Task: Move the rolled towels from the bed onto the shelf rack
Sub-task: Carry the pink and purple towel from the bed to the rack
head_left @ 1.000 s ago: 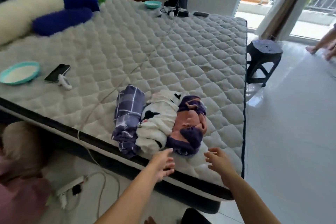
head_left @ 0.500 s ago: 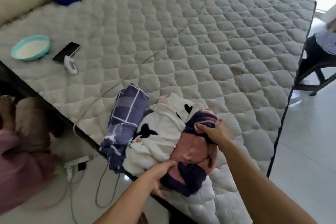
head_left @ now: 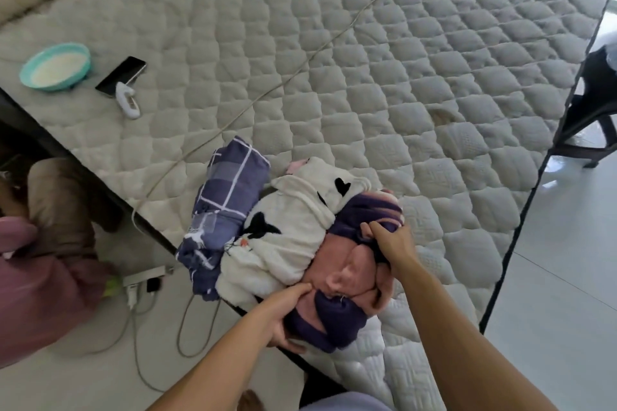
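Note:
Three rolled towels lie side by side at the near edge of the quilted mattress [head_left: 384, 60]. On the left is a blue checked towel [head_left: 223, 200], in the middle a white towel with black patches [head_left: 287, 237], on the right a pink and purple towel [head_left: 347, 277]. My left hand [head_left: 287, 317] grips the near end of the pink and purple towel from below. My right hand [head_left: 392, 240] clutches its far purple end. No shelf rack shows in this view.
A teal bowl [head_left: 55, 67], a phone [head_left: 121, 76] and a small white device [head_left: 128, 105] lie at the mattress's left. A cable [head_left: 300, 67] crosses the bed. A person in pink [head_left: 36, 280] crouches left by a power strip [head_left: 143, 280]. A dark stool [head_left: 591, 110] stands right.
Both hands reached from the bed's edge onto the pink and purple towel and closed on its two ends. The view has moved closer to the towels.

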Motion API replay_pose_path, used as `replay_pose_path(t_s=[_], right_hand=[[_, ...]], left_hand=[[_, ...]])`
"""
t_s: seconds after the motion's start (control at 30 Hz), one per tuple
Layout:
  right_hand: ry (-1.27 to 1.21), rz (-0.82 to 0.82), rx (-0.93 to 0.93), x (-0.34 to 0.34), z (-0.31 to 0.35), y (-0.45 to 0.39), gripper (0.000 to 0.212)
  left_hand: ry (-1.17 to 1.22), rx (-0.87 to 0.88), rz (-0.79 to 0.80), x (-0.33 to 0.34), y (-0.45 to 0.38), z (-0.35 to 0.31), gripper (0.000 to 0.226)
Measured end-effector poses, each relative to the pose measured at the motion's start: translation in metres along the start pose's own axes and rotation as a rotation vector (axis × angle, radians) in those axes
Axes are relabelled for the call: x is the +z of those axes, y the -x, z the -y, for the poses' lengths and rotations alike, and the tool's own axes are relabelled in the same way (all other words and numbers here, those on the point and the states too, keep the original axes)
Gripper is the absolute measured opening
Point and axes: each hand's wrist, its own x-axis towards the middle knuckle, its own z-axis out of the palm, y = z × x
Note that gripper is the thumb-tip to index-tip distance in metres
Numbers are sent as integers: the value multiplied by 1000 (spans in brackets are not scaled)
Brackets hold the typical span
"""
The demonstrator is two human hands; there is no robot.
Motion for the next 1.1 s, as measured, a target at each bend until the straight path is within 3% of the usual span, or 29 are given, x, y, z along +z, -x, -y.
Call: replay_pose_path(t_s=[0.23, 0.33, 0.47, 0.63, 0.83, 0.97, 1.1], right_hand=[[-19, -100, -156, -14, 22, 104, 68], [-18, -135, -264, -8, 41, 153, 79], [23, -107, -464, 35, 61, 237, 71], [65, 98, -659, 118, 41, 343, 64], [178, 442, -895, 259, -14, 479, 51], [266, 687, -1036, 335, -47, 569, 70], [341, 938, -1178, 406, -78, 652, 75]], left_hand=[[26, 160, 64, -10, 40, 27, 36], [61, 253, 93, -30, 67, 46, 33], [157, 386, 101, -85, 96, 93, 45], [487, 436, 138, -177, 135, 187, 51], [907, 510, 22, -310, 170, 323, 54], [1164, 585, -111, -380, 180, 405, 57], [1439, 759, -194, -430, 184, 477, 49]])
